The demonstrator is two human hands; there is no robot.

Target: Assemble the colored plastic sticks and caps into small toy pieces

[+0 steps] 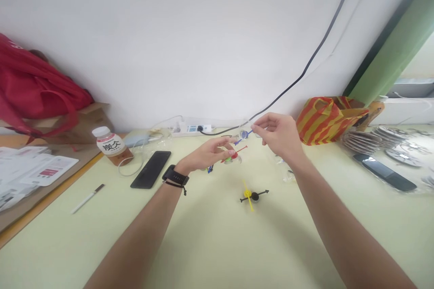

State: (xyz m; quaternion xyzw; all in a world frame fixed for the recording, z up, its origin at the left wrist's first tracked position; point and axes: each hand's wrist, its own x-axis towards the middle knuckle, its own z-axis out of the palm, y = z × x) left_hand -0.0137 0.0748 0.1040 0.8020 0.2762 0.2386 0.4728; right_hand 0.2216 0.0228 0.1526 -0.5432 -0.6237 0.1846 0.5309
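Observation:
My right hand (280, 137) pinches one end of a blue arrow-shaped spinner (243, 135) with a clear round part, held above the table. Just left of it, my left hand (206, 152), with a black watch on the wrist, has its fingers closed at a red arrow-shaped spinner (234, 155). Something green and a clear disc show beneath the red piece. Nearer to me, a yellow spinner (247, 194) and a black arrow spinner (255, 196) lie crossed on the table. Small blue and yellow pieces (209, 169) are partly hidden behind my left hand.
Left are a dark phone (151, 170), a drink bottle (112, 146), a pen (88, 198) and a red bag (37, 86). A power strip (191, 129) sits by the wall. Right are a striped bag (328, 119), another phone (384, 172) and stacked discs (361, 140).

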